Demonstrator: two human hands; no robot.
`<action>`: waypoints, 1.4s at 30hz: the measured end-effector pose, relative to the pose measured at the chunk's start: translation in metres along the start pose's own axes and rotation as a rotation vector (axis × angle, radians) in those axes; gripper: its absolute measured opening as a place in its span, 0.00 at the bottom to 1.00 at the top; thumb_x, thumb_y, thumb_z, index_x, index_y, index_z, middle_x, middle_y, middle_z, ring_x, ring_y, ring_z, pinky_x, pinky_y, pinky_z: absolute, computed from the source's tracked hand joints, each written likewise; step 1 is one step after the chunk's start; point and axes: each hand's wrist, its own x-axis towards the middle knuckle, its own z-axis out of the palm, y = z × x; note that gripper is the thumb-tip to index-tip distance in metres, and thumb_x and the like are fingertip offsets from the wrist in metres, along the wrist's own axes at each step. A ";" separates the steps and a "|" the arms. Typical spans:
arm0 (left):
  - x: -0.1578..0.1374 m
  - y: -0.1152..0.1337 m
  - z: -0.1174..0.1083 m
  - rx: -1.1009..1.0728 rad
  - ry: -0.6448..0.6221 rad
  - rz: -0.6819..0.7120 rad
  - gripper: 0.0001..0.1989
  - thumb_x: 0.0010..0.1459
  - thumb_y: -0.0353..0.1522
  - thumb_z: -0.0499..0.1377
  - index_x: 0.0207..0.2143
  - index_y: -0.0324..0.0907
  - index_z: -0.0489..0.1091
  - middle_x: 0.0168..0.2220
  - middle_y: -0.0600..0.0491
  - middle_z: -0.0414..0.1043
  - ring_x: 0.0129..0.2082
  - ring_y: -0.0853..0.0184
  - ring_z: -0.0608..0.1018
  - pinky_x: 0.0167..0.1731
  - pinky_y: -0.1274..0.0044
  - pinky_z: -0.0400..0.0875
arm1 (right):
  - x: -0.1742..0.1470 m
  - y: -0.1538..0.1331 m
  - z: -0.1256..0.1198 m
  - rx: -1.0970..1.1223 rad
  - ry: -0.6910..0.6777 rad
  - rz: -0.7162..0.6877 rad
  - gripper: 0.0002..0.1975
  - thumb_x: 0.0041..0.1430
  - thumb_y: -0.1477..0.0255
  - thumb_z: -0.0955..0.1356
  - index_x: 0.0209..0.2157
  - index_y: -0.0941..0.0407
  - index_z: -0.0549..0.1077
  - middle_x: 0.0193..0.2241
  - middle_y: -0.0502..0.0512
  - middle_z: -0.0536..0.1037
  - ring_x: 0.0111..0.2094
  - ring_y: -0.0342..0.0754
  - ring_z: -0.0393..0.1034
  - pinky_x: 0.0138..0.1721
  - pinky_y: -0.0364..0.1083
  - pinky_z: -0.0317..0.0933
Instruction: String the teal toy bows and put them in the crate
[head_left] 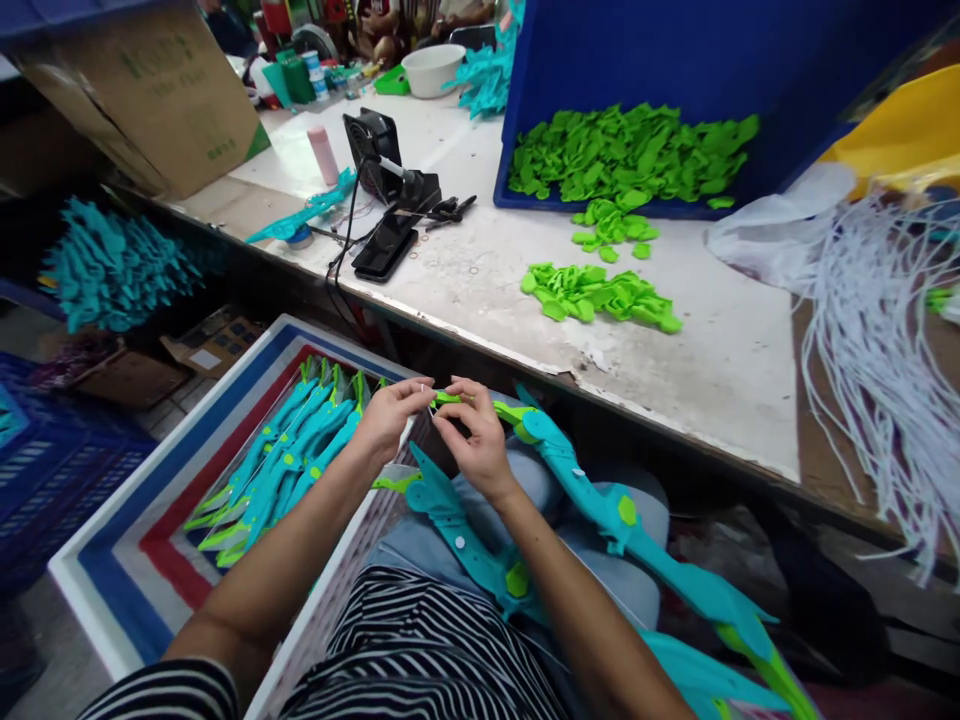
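My left hand is closed in a pinch on a thin white string at the green end of a turquoise toy bow. My right hand is also pinched at the string, with its fingers around the bow's green tip. The exact grip on the string is too small to make out. That turquoise bow slants across my lap and down to the right. A second turquoise bow lies on my thighs under my right forearm.
On my left, a striped-lined crate holds several strung bows. The worktable carries green plastic pieces, a blue bin, a phone and a small black fan. White strings hang over its right edge.
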 end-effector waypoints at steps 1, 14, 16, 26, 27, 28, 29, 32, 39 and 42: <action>-0.002 0.002 -0.002 0.148 0.035 0.102 0.04 0.41 0.31 0.63 0.20 0.39 0.72 0.33 0.50 0.73 0.32 0.68 0.73 0.34 0.77 0.66 | 0.000 0.001 0.003 -0.010 -0.003 -0.005 0.05 0.58 0.74 0.67 0.29 0.54 0.72 0.42 0.57 0.68 0.52 0.52 0.64 0.52 0.54 0.62; -0.012 0.002 0.006 -0.159 0.020 -0.029 0.20 0.34 0.40 0.70 0.27 0.36 0.72 0.22 0.51 0.74 0.22 0.68 0.76 0.19 0.79 0.71 | 0.009 -0.008 0.023 0.067 0.281 0.166 0.05 0.58 0.72 0.67 0.30 0.54 0.75 0.33 0.53 0.70 0.39 0.46 0.70 0.41 0.47 0.66; -0.011 0.006 0.002 -0.145 -0.038 -0.083 0.21 0.32 0.40 0.72 0.26 0.35 0.74 0.23 0.50 0.74 0.22 0.68 0.76 0.21 0.78 0.72 | 0.009 -0.007 0.024 0.058 0.290 0.168 0.06 0.58 0.71 0.67 0.31 0.54 0.77 0.33 0.52 0.71 0.37 0.46 0.69 0.39 0.46 0.66; -0.006 0.010 0.007 -0.188 0.003 -0.111 0.12 0.35 0.34 0.67 0.19 0.37 0.69 0.18 0.55 0.69 0.20 0.72 0.73 0.23 0.78 0.72 | 0.010 -0.011 0.023 -0.034 0.148 0.067 0.12 0.61 0.72 0.64 0.44 0.52 0.76 0.36 0.54 0.74 0.39 0.46 0.70 0.42 0.47 0.66; -0.006 0.010 0.008 -0.212 0.005 -0.117 0.11 0.35 0.33 0.66 0.18 0.37 0.68 0.18 0.56 0.68 0.20 0.72 0.72 0.23 0.78 0.73 | 0.010 -0.011 0.022 -0.036 0.157 0.053 0.10 0.61 0.72 0.65 0.42 0.52 0.76 0.35 0.53 0.75 0.38 0.46 0.70 0.41 0.47 0.66; -0.005 0.012 0.008 -0.231 -0.004 -0.127 0.10 0.34 0.32 0.65 0.17 0.37 0.68 0.17 0.56 0.68 0.20 0.72 0.72 0.24 0.77 0.73 | 0.011 -0.011 0.021 -0.039 0.168 0.039 0.08 0.61 0.71 0.66 0.39 0.52 0.77 0.34 0.53 0.75 0.37 0.47 0.70 0.40 0.47 0.67; -0.005 0.013 0.008 -0.239 -0.022 -0.138 0.09 0.34 0.32 0.65 0.17 0.36 0.68 0.18 0.55 0.69 0.20 0.72 0.72 0.25 0.77 0.74 | 0.012 -0.011 0.020 -0.044 0.176 0.026 0.07 0.60 0.71 0.66 0.37 0.52 0.77 0.33 0.53 0.75 0.36 0.47 0.71 0.39 0.47 0.67; -0.005 0.017 0.005 -0.206 -0.087 -0.150 0.07 0.34 0.32 0.63 0.18 0.35 0.71 0.20 0.53 0.72 0.22 0.69 0.74 0.27 0.75 0.74 | 0.015 -0.009 0.017 -0.064 0.188 -0.005 0.05 0.59 0.71 0.67 0.32 0.53 0.77 0.31 0.53 0.76 0.33 0.46 0.71 0.36 0.47 0.67; -0.008 0.010 0.004 0.058 -0.172 -0.007 0.05 0.38 0.29 0.62 0.22 0.36 0.75 0.20 0.54 0.73 0.20 0.72 0.71 0.24 0.79 0.69 | 0.015 -0.007 0.009 -0.174 0.111 0.007 0.07 0.57 0.73 0.65 0.27 0.54 0.73 0.27 0.52 0.76 0.29 0.46 0.71 0.33 0.46 0.66; -0.007 0.003 0.005 0.141 -0.138 0.041 0.05 0.40 0.30 0.63 0.23 0.37 0.74 0.18 0.57 0.70 0.18 0.73 0.70 0.21 0.80 0.66 | 0.011 -0.004 0.007 -0.151 0.119 0.030 0.07 0.58 0.73 0.65 0.27 0.54 0.74 0.27 0.52 0.77 0.30 0.46 0.72 0.35 0.47 0.67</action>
